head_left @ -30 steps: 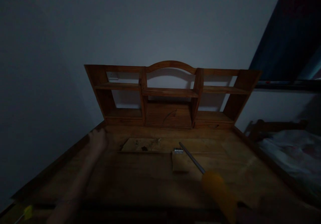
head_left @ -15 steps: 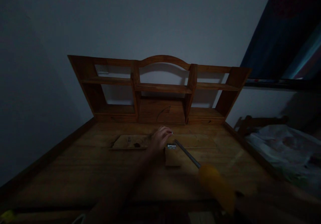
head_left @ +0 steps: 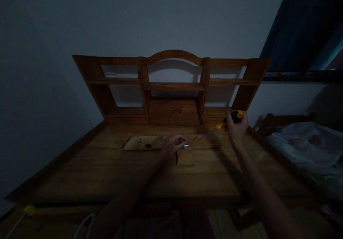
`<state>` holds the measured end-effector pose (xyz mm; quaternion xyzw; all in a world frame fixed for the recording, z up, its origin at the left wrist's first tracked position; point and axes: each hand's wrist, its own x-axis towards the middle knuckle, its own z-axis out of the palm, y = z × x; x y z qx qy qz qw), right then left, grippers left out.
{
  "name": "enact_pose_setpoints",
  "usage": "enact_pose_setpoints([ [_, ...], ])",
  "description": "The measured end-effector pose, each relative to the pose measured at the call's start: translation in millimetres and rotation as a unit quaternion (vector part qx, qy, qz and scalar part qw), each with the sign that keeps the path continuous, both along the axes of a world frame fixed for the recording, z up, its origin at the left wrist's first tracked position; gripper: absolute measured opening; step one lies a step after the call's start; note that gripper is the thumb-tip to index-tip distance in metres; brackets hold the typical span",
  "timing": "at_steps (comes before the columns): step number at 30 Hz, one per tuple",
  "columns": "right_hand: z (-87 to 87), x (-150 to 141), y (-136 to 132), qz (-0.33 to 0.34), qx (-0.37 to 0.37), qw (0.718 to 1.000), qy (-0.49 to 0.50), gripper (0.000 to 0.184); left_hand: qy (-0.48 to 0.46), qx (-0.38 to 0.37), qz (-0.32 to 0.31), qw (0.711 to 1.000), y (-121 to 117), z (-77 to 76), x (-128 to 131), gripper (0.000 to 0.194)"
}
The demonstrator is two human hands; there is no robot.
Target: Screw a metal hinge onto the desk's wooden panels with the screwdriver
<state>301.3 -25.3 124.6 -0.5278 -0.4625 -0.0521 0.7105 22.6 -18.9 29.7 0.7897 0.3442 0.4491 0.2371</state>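
My right hand (head_left: 237, 130) is raised over the right side of the desk, wrapped round the black and yellow handle of a screwdriver (head_left: 220, 126). Its thin shaft points down and left, the tip apart from a small shiny metal hinge (head_left: 185, 146). Thumb and fingers of my left hand (head_left: 174, 145) are pinched together at the hinge's upper left; whatever lies between them is too small and dark to make out. The hinge sits at the far end of a short wooden block (head_left: 185, 157). Behind my left hand lies a longer rough wooden board (head_left: 139, 142) with a dark knot.
The wooden desk (head_left: 112, 171) has a raised shelf unit (head_left: 174, 86) along its back, against the wall. To the right is a bed-like frame with pale plastic covering (head_left: 305, 135). A yellow object with a white cord (head_left: 29, 209) is at the lower left.
My right hand has lifted the screwdriver from the lower right, up and away from the hinge. My left fingertips have come down to the hinge. The view has tilted slightly.
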Motion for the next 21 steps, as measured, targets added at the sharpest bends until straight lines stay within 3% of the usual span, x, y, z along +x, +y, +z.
enact_pose_setpoints([
  [3, -29.1, 0.4, 9.3, 0.031, -0.024, 0.999, 0.003, 0.031, 0.009, 0.012, -0.002, 1.0, 2.9, -2.3, -0.9, 0.015],
  [7, -48.2, -9.8, 5.3, 0.069, -0.058, 0.996, 0.02, 0.03, 0.017, 0.029, -0.041, 0.999, 5.4, -3.5, -0.8, 0.014],
  [13, -55.1, -19.1, 3.5, 0.07, -0.07, 0.995, -0.018, 0.03, 0.037, 0.046, -0.045, 0.997, 6.5, -4.5, 1.8, 0.013],
  [21, -56.7, -23.8, 1.7, 0.08, -0.077, 0.994, 0.001, 0.03, 0.057, 0.038, -0.026, 0.997, 10.0, -6.5, -3.9, 0.015],
])
